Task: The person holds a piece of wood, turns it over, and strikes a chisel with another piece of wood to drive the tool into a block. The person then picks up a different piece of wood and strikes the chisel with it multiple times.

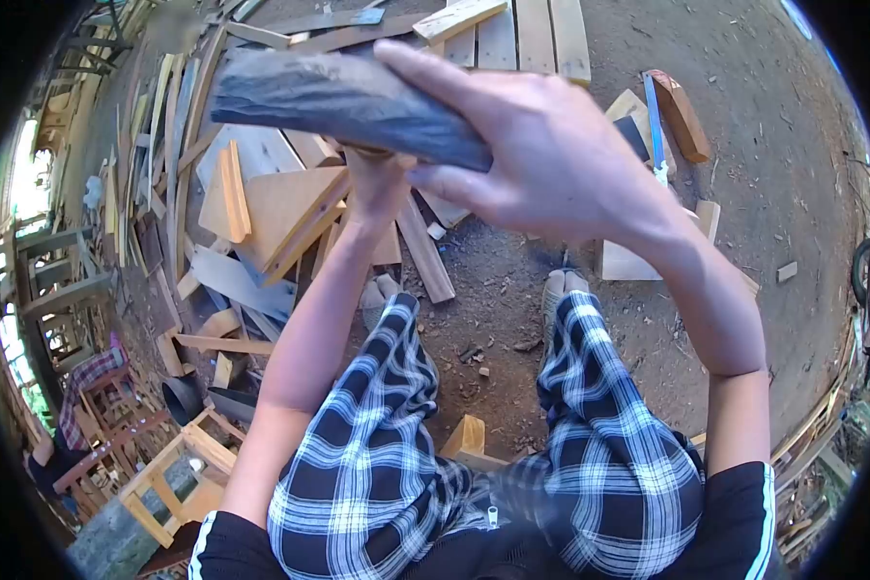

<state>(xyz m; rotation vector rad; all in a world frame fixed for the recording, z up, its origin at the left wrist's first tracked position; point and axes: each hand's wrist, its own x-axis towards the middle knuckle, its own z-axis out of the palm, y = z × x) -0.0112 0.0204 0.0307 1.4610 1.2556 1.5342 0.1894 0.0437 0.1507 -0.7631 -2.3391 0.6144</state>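
A thick, rough piece of grey weathered wood (pixel 343 101) is held up in front of me, close to the camera. My right hand (pixel 541 145) grips its right end, with the thumb below and the index finger along the top. Under the wood is my left hand (pixel 377 174), mostly hidden by it, with the wrist and part of the palm side showing. The left fingers cannot be made out. Below the hands, a dark narrow plank (pixel 423 249) lies on the ground.
Boards and offcuts (pixel 280 213) are heaped at the left. Planks (pixel 536 39) lie at the top. A blue-edged saw-like tool (pixel 654 121) rests by a reddish wood block (pixel 681 116) at right. A wooden frame (pixel 169 483) stands lower left.
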